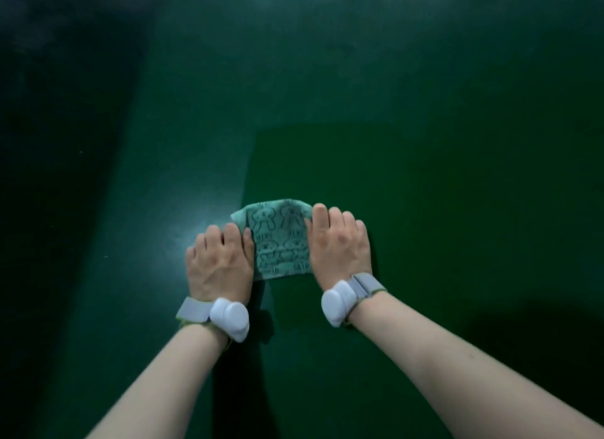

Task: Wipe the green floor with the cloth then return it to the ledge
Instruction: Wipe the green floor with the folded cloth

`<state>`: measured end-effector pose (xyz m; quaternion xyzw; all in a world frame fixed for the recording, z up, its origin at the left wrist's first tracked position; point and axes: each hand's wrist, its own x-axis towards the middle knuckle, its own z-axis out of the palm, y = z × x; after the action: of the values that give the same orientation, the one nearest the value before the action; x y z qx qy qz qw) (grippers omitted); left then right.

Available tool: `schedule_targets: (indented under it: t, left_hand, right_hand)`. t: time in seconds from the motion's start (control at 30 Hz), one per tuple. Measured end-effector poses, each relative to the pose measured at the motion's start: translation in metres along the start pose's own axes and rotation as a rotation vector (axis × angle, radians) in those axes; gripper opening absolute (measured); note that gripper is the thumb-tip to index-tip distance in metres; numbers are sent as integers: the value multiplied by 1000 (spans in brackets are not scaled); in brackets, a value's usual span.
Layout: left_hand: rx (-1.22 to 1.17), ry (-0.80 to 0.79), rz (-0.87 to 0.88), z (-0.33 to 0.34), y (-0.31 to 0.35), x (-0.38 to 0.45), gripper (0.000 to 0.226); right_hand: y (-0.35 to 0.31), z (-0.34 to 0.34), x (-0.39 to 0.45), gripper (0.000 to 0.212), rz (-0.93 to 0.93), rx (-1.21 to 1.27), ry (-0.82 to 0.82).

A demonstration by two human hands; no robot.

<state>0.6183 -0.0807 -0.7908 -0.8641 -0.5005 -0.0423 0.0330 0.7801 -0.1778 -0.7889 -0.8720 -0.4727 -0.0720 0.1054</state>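
Observation:
A small teal cloth (277, 239) with printed cartoon figures lies flat on the glossy green floor (425, 177). My left hand (220, 258) presses down on the cloth's left edge, fingers bent over it. Over the right edge lies my right hand (340, 245), palm down with fingers together. Both hands hold the cloth against the floor. Each wrist carries a grey strap with a white device. No ledge is in view.
A darker rectangular patch of floor (327, 164) spreads ahead of and to the right of the cloth. A pale glare spot (183, 232) sits left of my left hand. The far left is dark shadow (49, 209).

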Motion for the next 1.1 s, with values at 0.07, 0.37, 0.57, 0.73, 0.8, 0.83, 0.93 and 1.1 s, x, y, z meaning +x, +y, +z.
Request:
schedule_targets:
  t: [0.07,0.37,0.57,0.73,0.8,0.83,0.93,1.1]
  left_hand:
    - [17,14,8,-3,-2,-22,36]
    - [63,24,85,-6,5,-23,36]
    - [18,22,102,-7,58,44,37]
    - [36,1,154,2,95,95,39]
    - [27,-2,176,6,105,114,38]
    - [37,-10,176,8,106,120,38]
    - [29,-11,163,9,108,123,37]
    - [-27,-16,218,-6,107,73,37]
  right_hand:
    - [1,-5,-22,21,-8,-6,-10]
    - [17,-7,-32,26,-59,-1,-11]
    - [58,-4,27,28,15,-64,-1]
    - [93,2,74,31,52,-125,-35]
    - [103,6,93,31,59,-128,-50]
    - [104,8,101,32,60,-119,-59]
    - [106,8,108,31,65,-100,-87]
    - [108,-8,59,28,116,-50,-48]
